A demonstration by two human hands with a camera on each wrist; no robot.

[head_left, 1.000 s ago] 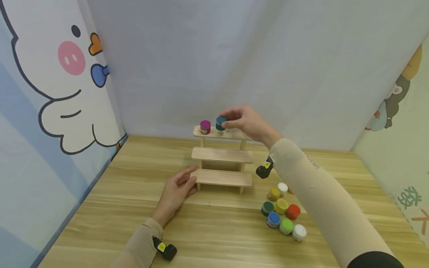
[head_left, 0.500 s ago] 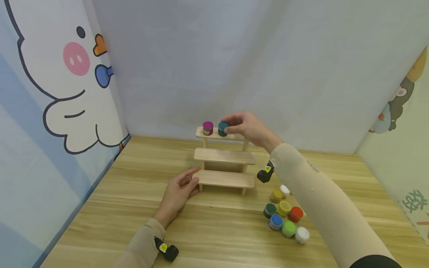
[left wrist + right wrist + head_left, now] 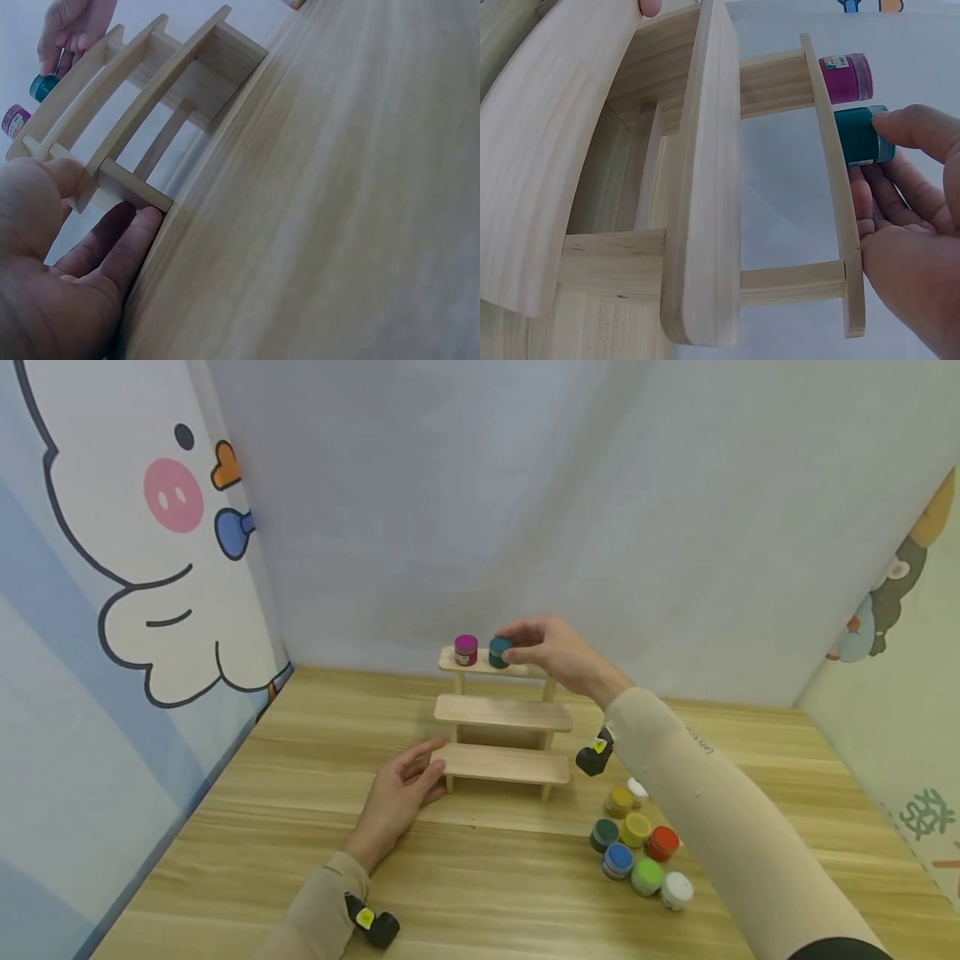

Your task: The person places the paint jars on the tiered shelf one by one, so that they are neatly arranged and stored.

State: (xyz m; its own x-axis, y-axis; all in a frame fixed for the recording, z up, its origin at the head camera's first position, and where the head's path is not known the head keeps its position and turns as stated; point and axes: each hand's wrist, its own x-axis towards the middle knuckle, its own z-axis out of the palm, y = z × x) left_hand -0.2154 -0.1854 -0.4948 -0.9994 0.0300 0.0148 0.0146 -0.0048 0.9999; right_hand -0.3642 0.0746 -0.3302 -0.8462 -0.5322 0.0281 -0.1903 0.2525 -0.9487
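Note:
A three-tier wooden display stand (image 3: 502,712) stands on the table. On its top tier sits a magenta paint jar (image 3: 466,651), left of a teal paint jar (image 3: 500,652). My right hand (image 3: 558,652) pinches the teal jar between thumb and fingers; in the right wrist view the teal jar (image 3: 862,136) has its base against the top board. With my left hand (image 3: 397,793) I hold the left end of the lowest tier. The left wrist view shows that thumb over the board and fingers (image 3: 131,244) by the leg.
Several paint jars stand grouped right of the stand, among them a red jar (image 3: 662,843), a blue jar (image 3: 618,861), a light green jar (image 3: 647,877) and a white jar (image 3: 677,891). My right sleeve (image 3: 720,802) passes beside them. A pale curtain (image 3: 600,510) hangs behind.
My right hand has lowered the teal jar from just above the top tier onto it, beside the magenta jar. Little moves in the last half second. My left hand keeps its place.

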